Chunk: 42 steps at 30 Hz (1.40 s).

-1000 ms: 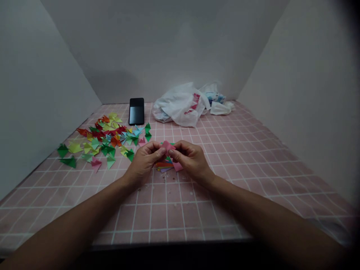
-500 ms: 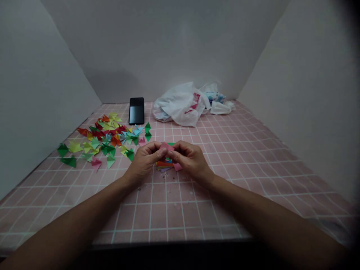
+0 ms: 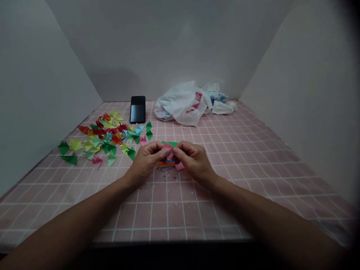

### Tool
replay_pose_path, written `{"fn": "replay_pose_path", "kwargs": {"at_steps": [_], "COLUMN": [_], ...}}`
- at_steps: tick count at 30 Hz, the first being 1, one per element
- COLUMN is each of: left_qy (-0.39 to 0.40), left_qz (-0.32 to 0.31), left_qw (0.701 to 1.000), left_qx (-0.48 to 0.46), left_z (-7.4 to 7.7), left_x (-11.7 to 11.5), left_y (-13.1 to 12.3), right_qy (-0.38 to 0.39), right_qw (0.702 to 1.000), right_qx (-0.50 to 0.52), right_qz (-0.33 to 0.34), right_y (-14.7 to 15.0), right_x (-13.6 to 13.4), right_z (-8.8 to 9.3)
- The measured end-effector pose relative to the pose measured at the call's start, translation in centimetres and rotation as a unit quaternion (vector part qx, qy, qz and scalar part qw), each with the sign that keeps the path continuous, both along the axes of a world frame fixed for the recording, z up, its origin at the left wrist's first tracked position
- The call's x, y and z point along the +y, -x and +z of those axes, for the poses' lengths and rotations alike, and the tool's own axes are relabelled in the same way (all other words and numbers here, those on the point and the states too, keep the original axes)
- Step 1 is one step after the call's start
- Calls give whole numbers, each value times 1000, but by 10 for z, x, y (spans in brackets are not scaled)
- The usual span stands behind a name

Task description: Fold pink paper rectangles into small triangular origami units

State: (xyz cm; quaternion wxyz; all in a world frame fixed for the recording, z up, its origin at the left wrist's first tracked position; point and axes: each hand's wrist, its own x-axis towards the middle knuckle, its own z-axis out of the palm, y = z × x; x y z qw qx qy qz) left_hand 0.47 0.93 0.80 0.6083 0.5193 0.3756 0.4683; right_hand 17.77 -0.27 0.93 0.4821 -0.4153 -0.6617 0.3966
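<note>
Folded pieces [image 3: 116, 139]: spread over the left of the frame in red, orange, yellow, green, blue and pink, with pointed, wing-like corners; they look finished, and make up the bulk of what appears done. Some overlap, so the count cannot be told.
Phone [image 3: 138, 109]: lying just beyond the pieces, left of upper centre, its screen dark.
Left hand [image 3: 145, 160]: near the centre of the frame, thumb and forefinger pressed close on the left side of the pink paper; the other fingers curl in behind.
Pink paper [image 3: 168, 146]: at the centre of the frame, held up between both hands; small and seemingly part-folded, with none of the spread wings of the pieces at left, so I judge it unfinished. Its exact fold is too small to read.
Paper stack [image 3: 165, 164]: below the pink paper, partly hidden by the hands; orange, yellow and purple edges show, apparently material left to fold.
Green paper [image 3: 173, 144]: just behind the fingertips, mostly covered.
Pink sheet [image 3: 180, 166]: at the stack's right edge, seemingly unused.
Right hand [image 3: 196, 160]: right of centre, thumb and forefinger narrowed on the pink paper's right side.
</note>
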Motion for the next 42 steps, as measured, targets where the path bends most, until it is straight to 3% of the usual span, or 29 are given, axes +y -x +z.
{"fn": "replay_pose_path", "kwargs": {"at_steps": [7, 14, 19, 21, 25, 28, 33, 37, 42], "left_qy": [-79, -95, -142, -134, -53, -31, -72, -85, -183], "left_qz": [38, 21, 8, -16, -74, -80, -77, -90, -34], "left_qw": [993, 989, 967, 966, 984, 987, 979, 973, 947], "left_qx": [78, 115, 213, 222, 152, 136, 175, 193, 262], "left_z": [6, 10, 10, 9, 6, 4, 4, 6, 9], "left_x": [-1, -3, 0, 0, -1, 0, 3, 3, 2], "left_y": [1, -1, 1, 1, -1, 0, 2, 3, 3], "right_qy": [16, 6, 12, 20, 19, 28, 96, 68, 90], "right_qw": [999, 999, 999, 999, 999, 997, 993, 995, 991], "right_qx": [28, 19, 21, 20, 45, 68, 58, 66, 93], "right_qz": [33, 29, 38, 38, 3, -10, 43, 8, -22], "right_y": [-1, -1, -1, -1, -1, -1, -3, -1, 3], "right_x": [7, 6, 7, 6, 6, 8, 10, 5, -1], "right_z": [-4, -4, -5, -5, -4, -3, -4, -3, 0]}}
